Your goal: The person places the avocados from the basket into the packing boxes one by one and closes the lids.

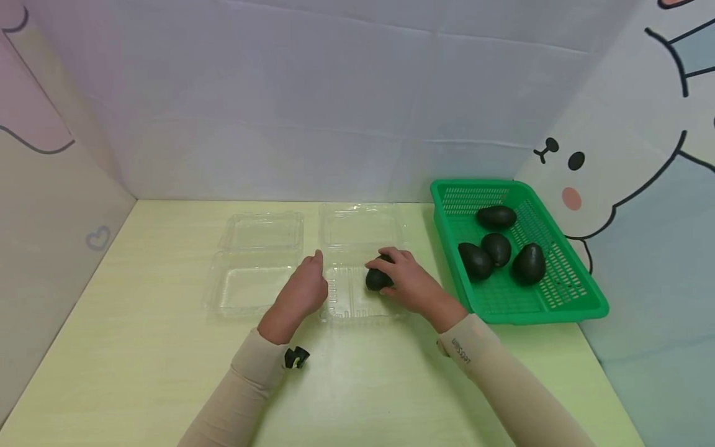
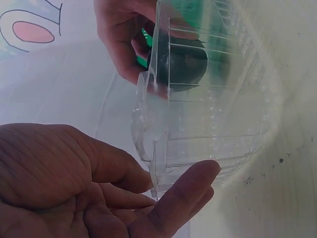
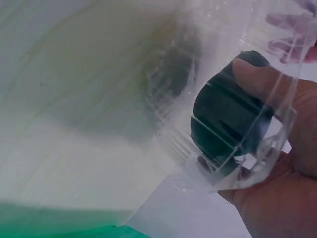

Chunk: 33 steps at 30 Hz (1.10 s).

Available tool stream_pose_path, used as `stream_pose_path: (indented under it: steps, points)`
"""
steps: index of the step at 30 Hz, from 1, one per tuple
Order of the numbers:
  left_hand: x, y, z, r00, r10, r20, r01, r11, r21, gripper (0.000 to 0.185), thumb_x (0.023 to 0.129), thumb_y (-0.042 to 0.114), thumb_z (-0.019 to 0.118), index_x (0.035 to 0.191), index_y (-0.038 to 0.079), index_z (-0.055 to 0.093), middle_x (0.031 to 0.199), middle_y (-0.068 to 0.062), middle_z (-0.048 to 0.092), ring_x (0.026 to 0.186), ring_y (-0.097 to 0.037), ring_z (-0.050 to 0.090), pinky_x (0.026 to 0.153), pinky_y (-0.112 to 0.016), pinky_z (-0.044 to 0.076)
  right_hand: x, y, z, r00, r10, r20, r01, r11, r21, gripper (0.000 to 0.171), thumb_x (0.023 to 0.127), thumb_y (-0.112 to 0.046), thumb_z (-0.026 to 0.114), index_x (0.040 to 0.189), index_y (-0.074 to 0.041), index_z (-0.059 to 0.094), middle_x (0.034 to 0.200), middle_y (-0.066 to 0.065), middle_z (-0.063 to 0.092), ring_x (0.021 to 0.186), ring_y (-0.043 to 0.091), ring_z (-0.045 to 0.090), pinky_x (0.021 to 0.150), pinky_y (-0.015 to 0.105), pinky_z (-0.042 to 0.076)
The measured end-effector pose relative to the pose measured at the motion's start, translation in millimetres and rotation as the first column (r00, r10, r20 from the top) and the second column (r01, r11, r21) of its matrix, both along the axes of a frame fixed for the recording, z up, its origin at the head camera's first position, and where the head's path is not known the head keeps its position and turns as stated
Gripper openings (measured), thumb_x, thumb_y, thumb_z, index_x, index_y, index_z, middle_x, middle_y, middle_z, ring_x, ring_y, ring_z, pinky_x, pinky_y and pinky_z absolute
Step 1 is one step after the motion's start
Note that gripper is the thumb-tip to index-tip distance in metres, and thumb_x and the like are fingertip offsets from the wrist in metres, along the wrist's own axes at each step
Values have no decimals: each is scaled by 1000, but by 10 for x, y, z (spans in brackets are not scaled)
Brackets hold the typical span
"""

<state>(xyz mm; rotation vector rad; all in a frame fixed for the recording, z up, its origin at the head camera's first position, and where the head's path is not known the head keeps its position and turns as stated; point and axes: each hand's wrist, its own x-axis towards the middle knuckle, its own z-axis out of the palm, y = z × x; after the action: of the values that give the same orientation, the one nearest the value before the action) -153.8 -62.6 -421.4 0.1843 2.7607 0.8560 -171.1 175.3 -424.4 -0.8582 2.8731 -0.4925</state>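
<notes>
Dark avocado (image 1: pixel 377 280) sits in the grip of my right hand (image 1: pixel 412 284), inside the right half of an opened clear plastic clamshell box (image 1: pixel 347 297). The right wrist view shows the thumb and fingers around the avocado (image 3: pixel 223 111), seen through the box's clear wall. My left hand (image 1: pixel 304 287) is at the box's left edge. In the left wrist view, thumb and fingers of the left hand (image 2: pixel 106 183) pinch the rim of the clear box (image 2: pixel 208 119) from both sides. The box's lid (image 1: pixel 362 225) lies folded back behind it.
To the right stands a green plastic basket (image 1: pixel 536 315) with several avocados (image 1: pixel 529 264) in it. Left of the box lies a second opened clear clamshell box (image 1: pixel 254 288). A pale wall (image 1: pixel 279 124) closes off the table's (image 1: pixel 357 385) far edge.
</notes>
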Motion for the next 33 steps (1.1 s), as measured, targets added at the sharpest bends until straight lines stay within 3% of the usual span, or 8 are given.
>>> stream_pose_path:
  steps: [21, 33]
  points:
    - [5, 2, -42, 1000, -5, -14, 4, 1000, -30, 59, 102, -2, 45, 155, -17, 23, 147, -35, 44, 125, -40, 57, 99, -49, 51, 13, 30, -82, 999, -10, 38, 11, 1000, -17, 58, 88, -9, 83, 141, -15, 62, 153, 19, 44, 137, 44, 43, 102, 50, 50]
    - [1, 13, -41, 1000, 1, -6, -1, 1000, -1, 60, 102, -2, 44, 156, -16, 22, 151, -34, 41, 127, -39, 56, 98, -48, 51, -3, 32, -117, 1000, -12, 28, 13, 999, -42, 56, 87, -6, 83, 138, -14, 63, 152, 21, 46, 136, 47, 44, 101, 51, 50]
